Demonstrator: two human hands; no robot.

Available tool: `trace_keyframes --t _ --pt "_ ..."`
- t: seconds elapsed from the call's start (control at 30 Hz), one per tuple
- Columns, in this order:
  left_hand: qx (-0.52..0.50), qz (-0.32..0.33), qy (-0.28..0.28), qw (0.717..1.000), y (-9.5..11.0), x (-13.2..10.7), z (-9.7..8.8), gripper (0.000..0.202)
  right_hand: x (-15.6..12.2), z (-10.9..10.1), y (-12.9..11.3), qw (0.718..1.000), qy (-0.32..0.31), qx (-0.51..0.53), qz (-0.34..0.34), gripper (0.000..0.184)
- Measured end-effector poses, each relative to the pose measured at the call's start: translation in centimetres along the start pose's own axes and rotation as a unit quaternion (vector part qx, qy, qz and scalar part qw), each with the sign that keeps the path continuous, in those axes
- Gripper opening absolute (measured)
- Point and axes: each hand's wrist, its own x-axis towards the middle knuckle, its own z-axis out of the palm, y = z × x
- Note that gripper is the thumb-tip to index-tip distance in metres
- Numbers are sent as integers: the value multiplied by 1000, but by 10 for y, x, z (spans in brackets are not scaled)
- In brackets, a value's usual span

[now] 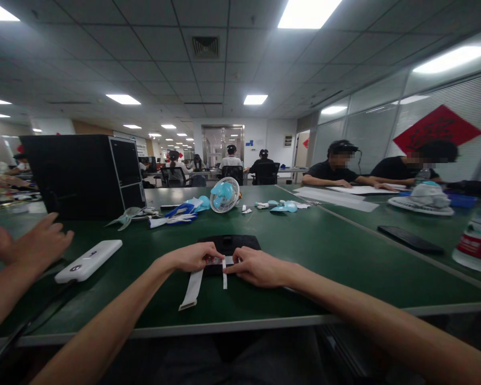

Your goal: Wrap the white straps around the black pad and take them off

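Currently your left hand and right hand meet at the near edge of a black base, mid-table. The left hand is curled, thumb and forefinger closed on a small pale piece. The right hand is also curled, with its fingertips closed at the head of a narrow strip that runs toward you. How the piece and strip join is too small to tell. A wider white band lies flat from under the left hand to near the table edge.

Judgement: you are at a fine fitting step at the front of the base. The next move calls for a steady pinch on both sides and careful alignment, with the band kept clear.

Noted nearby: a co-worker's hand rests at far left, and a white handset lies near it.
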Motion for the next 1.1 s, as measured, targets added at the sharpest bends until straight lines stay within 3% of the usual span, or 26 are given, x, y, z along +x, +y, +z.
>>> trace_keyframes --t 0.23,0.4,0.63,0.9,1.1 --pt "3 6 0 1000 -2 2 1 46 -3 -2 -2 1000 -4 -11 -21 42" --pt "-2 20 5 1000 -1 2 0 44 2 1 -4 999 24 44 -4 36" --pt "-11 41 22 999 -4 2 2 40 7 1 1 994 16 109 -5 37" --pt "-42 9 32 999 -10 3 1 35 -8 -7 31 977 16 198 82 32" --pt "-66 -20 41 997 -10 0 -1 22 -26 -8 58 975 5 206 89 21"
